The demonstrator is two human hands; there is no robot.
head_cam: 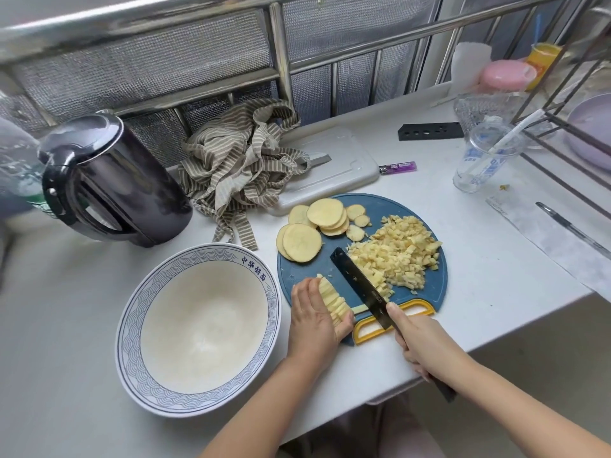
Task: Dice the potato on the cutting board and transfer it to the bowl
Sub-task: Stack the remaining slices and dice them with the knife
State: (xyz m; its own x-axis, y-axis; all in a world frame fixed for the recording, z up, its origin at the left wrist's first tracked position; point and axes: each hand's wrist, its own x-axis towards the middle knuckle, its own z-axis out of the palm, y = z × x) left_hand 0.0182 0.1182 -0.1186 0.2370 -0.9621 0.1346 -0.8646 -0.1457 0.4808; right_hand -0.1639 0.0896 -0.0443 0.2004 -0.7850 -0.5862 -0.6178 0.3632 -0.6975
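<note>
Clearly the potato is in three states on the blue cutting board [429,292]: a heap of dice [396,256] on the right side, round slices [302,242] fanned at the far left, and a short stack of strips [334,300] at the near edge. The left hand [314,320] curls round that stack, fingers on top and thumb at the near end, pressing the strips together. The right hand [418,342] is clenched round the handle of the knife [358,280], forefinger laid along the blade's back; the blade lies slantwise between the strips and the dice, its edge against the heap.

Raw potato is firm and brittle, so it should cut cleanly, but the cut faces are wet and starchy (slippery against each other), and a loose stack of strips will probably slide apart unless it is pinched from both sides. Fingertips are best tucked back from the blade's side.

Dice are light and scatter easily. For the move to the bowl [132,328], which stands just left of the board with nothing in it, a likely hold is the board's yellow handle, tilting the board over the rim and sweeping with the flat of the knife.
</note>
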